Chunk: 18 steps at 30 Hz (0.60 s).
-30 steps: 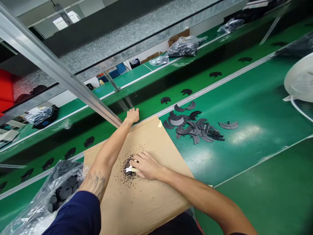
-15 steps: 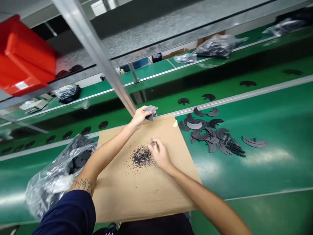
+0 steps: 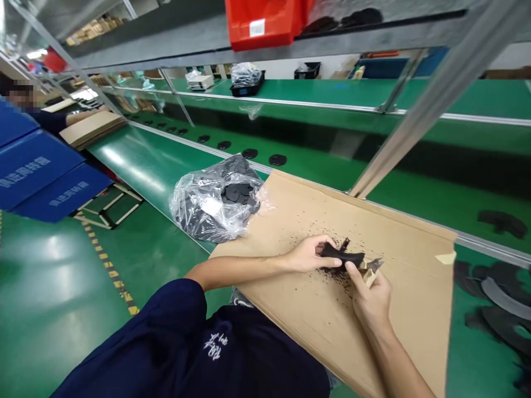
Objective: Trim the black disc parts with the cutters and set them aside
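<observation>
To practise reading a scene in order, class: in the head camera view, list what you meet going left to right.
Blue boxes → clear plastic bag of black parts → left hand → black curved piece → right hand holding a pale-handled blade → black pieces on the green bench

The left hand [image 3: 309, 254] and right hand [image 3: 370, 293] are both closed in a grip, just apart.

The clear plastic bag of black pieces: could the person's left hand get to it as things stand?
Probably yes. The left hand is gripping a black curved piece, so it would likely have to let go first, but the clear plastic bag lies beside the cardboard sheet, with nothing seeming to stand in between.
</observation>
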Each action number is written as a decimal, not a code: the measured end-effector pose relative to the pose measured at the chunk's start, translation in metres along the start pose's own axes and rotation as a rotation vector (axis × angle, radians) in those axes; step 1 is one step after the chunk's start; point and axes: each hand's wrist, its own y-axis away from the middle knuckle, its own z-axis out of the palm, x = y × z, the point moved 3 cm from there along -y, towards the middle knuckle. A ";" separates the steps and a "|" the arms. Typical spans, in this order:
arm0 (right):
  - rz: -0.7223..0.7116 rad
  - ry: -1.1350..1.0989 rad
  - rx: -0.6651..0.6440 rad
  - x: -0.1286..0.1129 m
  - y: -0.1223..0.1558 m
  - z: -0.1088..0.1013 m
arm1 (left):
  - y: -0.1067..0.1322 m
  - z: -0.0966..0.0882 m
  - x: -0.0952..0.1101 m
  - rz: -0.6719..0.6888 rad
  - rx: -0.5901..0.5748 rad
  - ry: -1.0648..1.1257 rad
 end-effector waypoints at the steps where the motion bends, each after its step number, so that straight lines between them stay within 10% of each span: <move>1: -0.007 0.025 -0.019 -0.002 0.001 0.003 | 0.007 -0.009 0.004 -0.010 -0.020 -0.052; 5: -0.001 0.080 -0.028 -0.011 0.004 0.005 | 0.030 -0.080 0.027 -0.055 -0.064 -0.350; 11: 0.023 0.106 -0.036 -0.015 -0.001 0.004 | 0.029 -0.223 0.042 -0.238 0.370 -0.891; 18: -0.042 0.093 -0.080 -0.018 0.003 0.005 | 0.039 -0.245 0.039 -0.139 0.553 -0.904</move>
